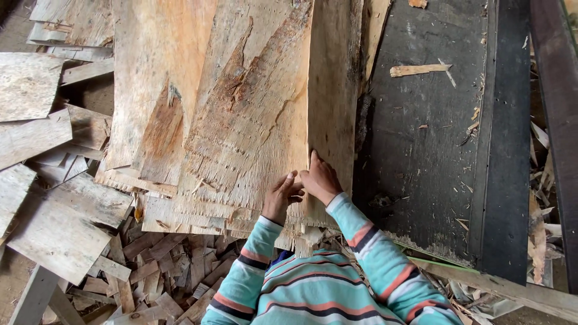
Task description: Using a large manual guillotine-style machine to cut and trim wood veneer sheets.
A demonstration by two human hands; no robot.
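Holding two wood veneer sheets where their edges meet, we note the right sheet (331,90) runs long-axis away from us, near end at our chest, far end out of frame. The torn left sheet (241,120) lies beside it, grain the same way. Both rest on a stack of veneer; to the right is a dark flat surface (433,150), littered with splinters. Offcuts (162,271) cover the floor below. Our left hand (282,195) has its fingers curled, pinching the torn sheet's edge. Our right hand (320,179) grips the right sheet's edge, forefinger extended upward along it. Both striped sleeves bend inward at the elbows.
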